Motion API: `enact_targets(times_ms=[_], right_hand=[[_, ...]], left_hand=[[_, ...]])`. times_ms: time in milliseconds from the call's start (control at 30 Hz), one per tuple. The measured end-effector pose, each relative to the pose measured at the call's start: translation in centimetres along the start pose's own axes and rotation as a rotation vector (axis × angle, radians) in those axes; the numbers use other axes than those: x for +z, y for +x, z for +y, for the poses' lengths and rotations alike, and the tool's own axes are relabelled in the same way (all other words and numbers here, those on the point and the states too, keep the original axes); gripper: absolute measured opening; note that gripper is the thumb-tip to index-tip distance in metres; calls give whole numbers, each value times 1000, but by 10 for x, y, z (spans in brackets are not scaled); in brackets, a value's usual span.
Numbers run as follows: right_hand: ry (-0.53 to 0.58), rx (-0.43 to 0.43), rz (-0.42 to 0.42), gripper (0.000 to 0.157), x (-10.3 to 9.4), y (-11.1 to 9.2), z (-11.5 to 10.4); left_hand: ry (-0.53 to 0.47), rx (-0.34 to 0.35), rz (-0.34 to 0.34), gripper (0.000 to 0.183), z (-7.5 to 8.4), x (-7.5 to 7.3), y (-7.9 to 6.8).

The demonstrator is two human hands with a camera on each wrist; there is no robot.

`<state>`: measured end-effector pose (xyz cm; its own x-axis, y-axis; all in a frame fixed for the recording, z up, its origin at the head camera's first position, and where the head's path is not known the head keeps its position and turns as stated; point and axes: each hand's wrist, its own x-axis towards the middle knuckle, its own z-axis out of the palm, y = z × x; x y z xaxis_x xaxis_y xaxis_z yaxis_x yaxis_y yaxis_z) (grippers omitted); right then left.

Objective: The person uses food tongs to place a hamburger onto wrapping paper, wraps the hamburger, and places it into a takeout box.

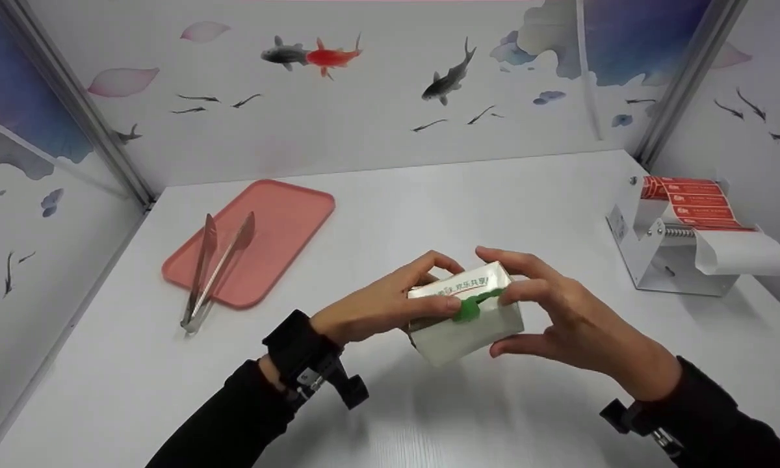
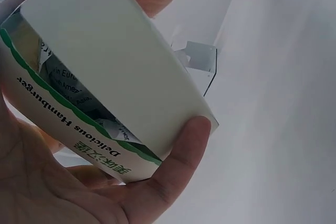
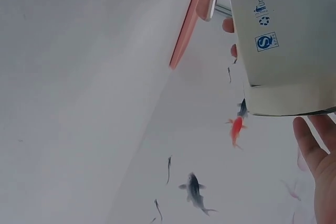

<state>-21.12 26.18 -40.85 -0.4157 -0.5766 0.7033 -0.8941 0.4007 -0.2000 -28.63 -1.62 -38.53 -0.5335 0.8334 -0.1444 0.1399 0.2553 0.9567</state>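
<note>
Held above the table is a white hamburger box (image 1: 468,335), a green-edged flap along its front. My left hand (image 1: 390,302) grips its left end, thumb across the front. In the left wrist view the box (image 2: 113,61) gapes along one long edge, where dark printed paper (image 2: 68,85) shows inside; its lettering reads "Delicious Hamburger". My right hand (image 1: 569,315) is at the other end, fingers spread, fingertips close at the top corner and thumb below. In the right wrist view, fingers of the right hand (image 3: 325,166) lie just beyond the box's blue-marked side (image 3: 289,40).
Metal tongs (image 1: 211,270) lie across a pink tray (image 1: 286,240) at the left of the white table (image 1: 416,214). A label dispenser (image 1: 676,253) with a roll of red stickers (image 1: 699,201) stands at the right. Fish-patterned panels (image 1: 377,110) enclose the table's back and sides.
</note>
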Motion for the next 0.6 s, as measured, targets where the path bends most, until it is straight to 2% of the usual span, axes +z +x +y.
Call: enact_targets(times_ms=[100,200,300,400,500,600], right_hand=[[-85,-2,32,51,3,-1,-5],[-173,62,108,49,9,0,-15],[-230,189,154,60,18,2,-25],[-257,299,157,80,26,6,-32],[-272,336,172,94,29,10,-34],[-284,325,204,96,29,12,-34]], left_hand=[[-20,-5,29,51,-2,2,1],[-73,6,88,52,-2,4,4],[-113,27,175,56,-1,9,8],[-94,48,262,61,2,16,11],[-57,67,318,64,4,22,12],[-35,97,357,64,6,26,13]])
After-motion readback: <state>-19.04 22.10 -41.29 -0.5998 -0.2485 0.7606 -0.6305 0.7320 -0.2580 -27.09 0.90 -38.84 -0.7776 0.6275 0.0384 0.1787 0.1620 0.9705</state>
